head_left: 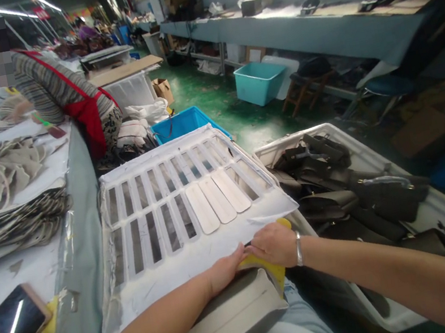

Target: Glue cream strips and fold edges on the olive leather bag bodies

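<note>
My left hand (226,269) and my right hand (273,243) meet at the near edge of a white slotted crate. Their fingers are curled and pressed together, partly hidden; what they pinch is too small to make out. Directly beneath them shows a bright yellow piece (269,270). Under my left forearm, on my lap, lies a grey-beige, box-shaped leather-like piece (231,314) with a seam line, its far end touching the yellow piece. Beyond my hands, three pale rounded strips (217,199) lie side by side on the crate's white top (168,273).
On my right a white bin (330,130) holds several dark bags (327,202). The left table (78,255) carries stacked grey pieces (13,226) and a phone (19,311). A co-worker in a red apron (88,112) leans there. Ahead is a blue tub (184,121).
</note>
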